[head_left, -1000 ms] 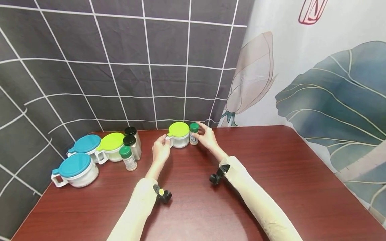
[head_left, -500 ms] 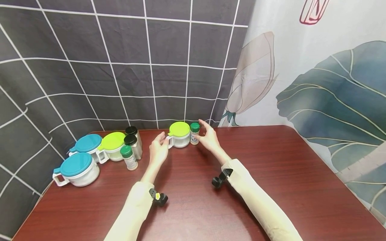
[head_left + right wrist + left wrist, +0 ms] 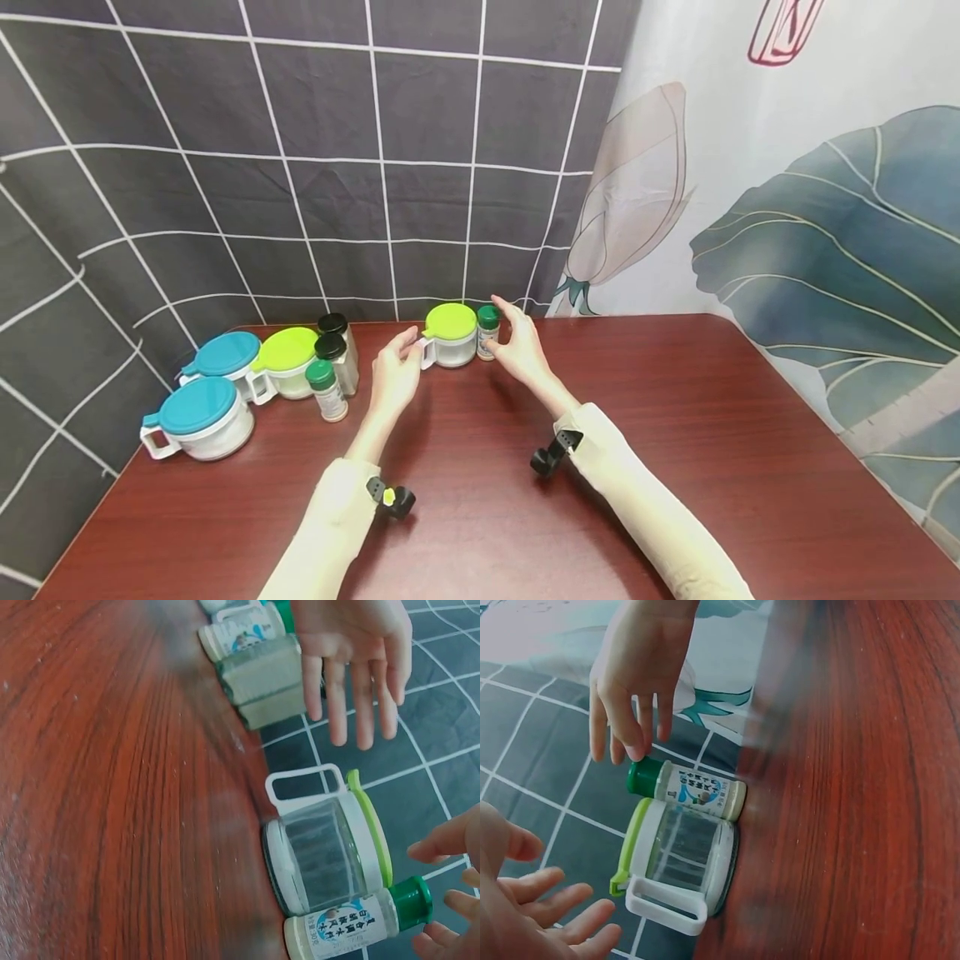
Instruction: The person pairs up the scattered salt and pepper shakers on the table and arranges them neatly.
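A clear seasoning jar with a lime-green lid and white handle (image 3: 452, 333) stands at the back edge of the table. Close against its right side is a small green-capped spice shaker (image 3: 488, 333), its printed label showing in the left wrist view. My left hand (image 3: 395, 375) hovers just left of the jar's handle, fingers extended and apart from it in the right wrist view. Beside the shaker my right hand (image 3: 522, 350) is spread, fingers loosely bent, thumb tip close to the shaker and holding nothing.
On the left are two blue-lidded jars (image 3: 198, 417), another lime-lidded jar (image 3: 288, 362), two black-capped shakers (image 3: 341, 367) and a green-capped shaker (image 3: 327, 393). A dark grid-patterned cloth (image 3: 315, 200) rises behind the table.
My left hand has let go of the jar's handle and moved slightly left. My right fingers have spread away from the shaker. Jar and shaker stay side by side.
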`<state>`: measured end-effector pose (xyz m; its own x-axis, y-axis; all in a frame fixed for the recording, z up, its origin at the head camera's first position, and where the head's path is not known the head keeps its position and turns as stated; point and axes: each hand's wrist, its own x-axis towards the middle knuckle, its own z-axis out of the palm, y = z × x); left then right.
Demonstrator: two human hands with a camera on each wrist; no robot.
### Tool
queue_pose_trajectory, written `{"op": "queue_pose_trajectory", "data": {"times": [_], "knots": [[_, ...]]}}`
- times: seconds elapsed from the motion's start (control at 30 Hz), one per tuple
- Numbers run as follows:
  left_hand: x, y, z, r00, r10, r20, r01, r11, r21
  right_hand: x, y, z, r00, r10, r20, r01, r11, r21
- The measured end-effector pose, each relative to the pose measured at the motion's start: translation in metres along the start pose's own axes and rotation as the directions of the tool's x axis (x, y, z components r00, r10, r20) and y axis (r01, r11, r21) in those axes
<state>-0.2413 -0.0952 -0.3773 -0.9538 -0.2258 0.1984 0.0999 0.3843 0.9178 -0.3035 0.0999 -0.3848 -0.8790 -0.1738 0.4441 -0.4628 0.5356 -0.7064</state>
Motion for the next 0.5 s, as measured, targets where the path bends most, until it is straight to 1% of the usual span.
{"op": "queue_pose_trajectory", "data": {"times": [0.23, 0.5], "knots": [[-0.005, 0.008, -0.002, 0.996, 0.083, -0.018, -0.084, 0.996, -0.017, -0.004, -0.006, 0.002, 0.997, -0.046, -0.057, 0.045, 0.998, -0.032], [-0.012, 0.017, -0.006, 0.992, 0.122, -0.024, -0.123, 0.991, -0.055, -0.008, -0.015, 0.003, 0.996, -0.062, -0.069, 0.062, 0.998, -0.006]]}}
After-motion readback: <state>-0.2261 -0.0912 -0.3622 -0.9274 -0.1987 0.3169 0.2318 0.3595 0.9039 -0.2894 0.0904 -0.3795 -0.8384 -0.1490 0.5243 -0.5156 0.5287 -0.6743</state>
